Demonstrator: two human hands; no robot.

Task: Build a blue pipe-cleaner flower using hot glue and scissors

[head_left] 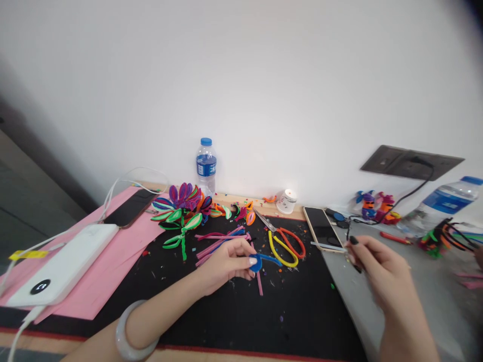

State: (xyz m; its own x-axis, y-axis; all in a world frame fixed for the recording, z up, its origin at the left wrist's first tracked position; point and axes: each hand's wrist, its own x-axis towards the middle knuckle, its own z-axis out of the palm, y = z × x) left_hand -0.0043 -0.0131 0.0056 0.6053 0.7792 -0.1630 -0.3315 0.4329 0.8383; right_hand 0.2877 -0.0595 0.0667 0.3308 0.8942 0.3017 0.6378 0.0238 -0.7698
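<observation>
My left hand (pixel 237 260) is closed above the black mat, pinching a blue pipe cleaner (pixel 255 262). It is wound into a flat round coil, and a loose tail points right. Just beneath lie pink and blue pipe cleaners (pixel 217 244). Scissors (pixel 285 246) with one yellow and one red-orange handle rest open-bladed to the right of that hand. Over the grey surface, my right hand (pixel 372 261) is closed with fingertips around a thin pale grey strip (pixel 327 246), which sticks out leftward. Its exact kind is unclear.
Behind stand a pipe-cleaner flower (pixel 183 221), a water bottle (pixel 206 166) and a paper cup (pixel 287 202). A phone (pixel 323 229) lies near my right hand. At left, a white power bank (pixel 64 264) sits on pink paper (pixel 101 281). Another person's hand (pixel 478 257) shows at far right.
</observation>
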